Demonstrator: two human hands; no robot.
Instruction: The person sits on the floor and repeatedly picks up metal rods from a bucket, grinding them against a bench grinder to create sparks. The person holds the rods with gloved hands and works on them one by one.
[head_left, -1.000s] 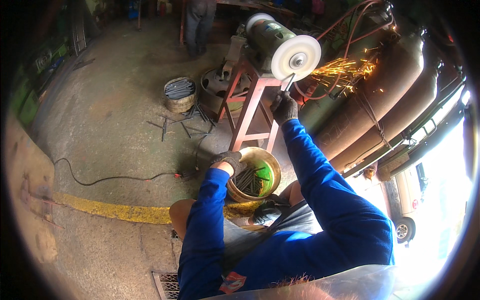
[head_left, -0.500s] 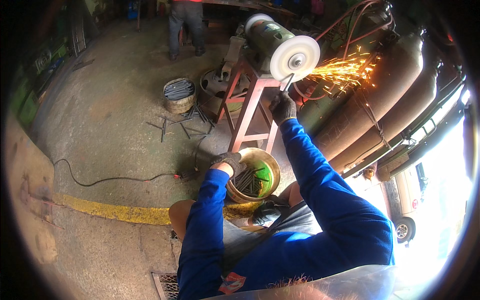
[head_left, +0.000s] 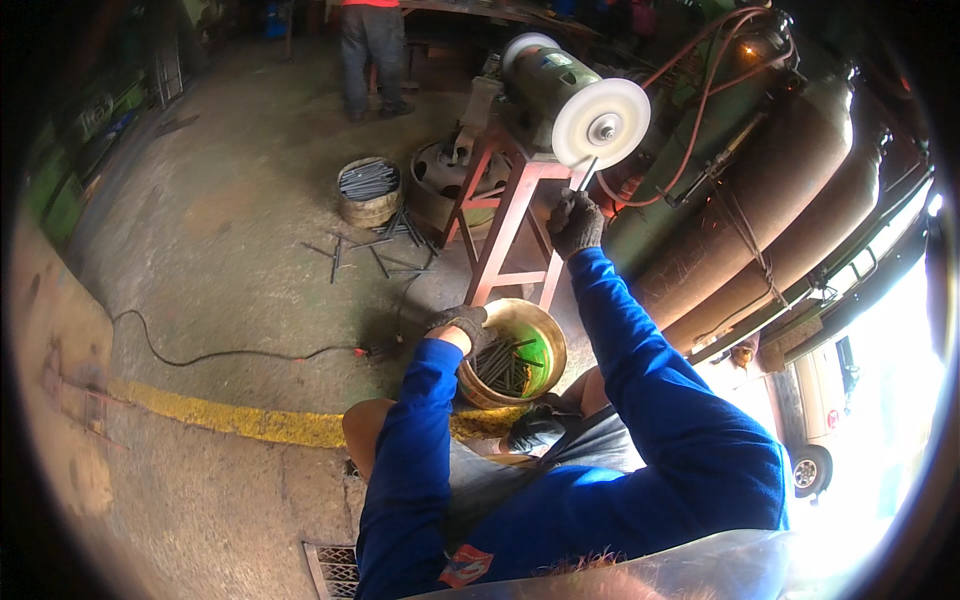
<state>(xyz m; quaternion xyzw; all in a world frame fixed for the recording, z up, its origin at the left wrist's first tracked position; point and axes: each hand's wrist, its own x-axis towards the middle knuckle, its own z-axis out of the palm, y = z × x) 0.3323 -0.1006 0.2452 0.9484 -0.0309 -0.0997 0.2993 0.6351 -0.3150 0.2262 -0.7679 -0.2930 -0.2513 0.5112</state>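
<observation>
My gloved right hand [head_left: 575, 224] is closed round a short dark metal rod [head_left: 588, 174]. The rod's upper end is at the lower edge of the pale disc wheel [head_left: 601, 122] on a green bench grinder [head_left: 548, 80]; whether they touch I cannot tell. A red-painted metal stand [head_left: 512, 225] carries the grinder. In front of the stand, my gloved left hand [head_left: 459, 324] is closed on the left rim of a round bucket [head_left: 556, 345], its fingertips partly hidden. Several dark rods [head_left: 503, 368] lie inside this bucket, whose inner wall is partly bright green.
Left of the stand, another bucket [head_left: 371, 212] holds many rods, with loose rods [head_left: 385, 262] on the floor beside it. Large gas cylinders [head_left: 770, 190] and red hoses [head_left: 708, 95] line the right. A cable [head_left: 225, 354] crosses the floor. Another person [head_left: 372, 60] stands at the back.
The bright spray of sparks right of the wheel has almost vanished, leaving a few faint specks. My right hand still grips the rod near the wheel. The whole view has shifted slightly.
</observation>
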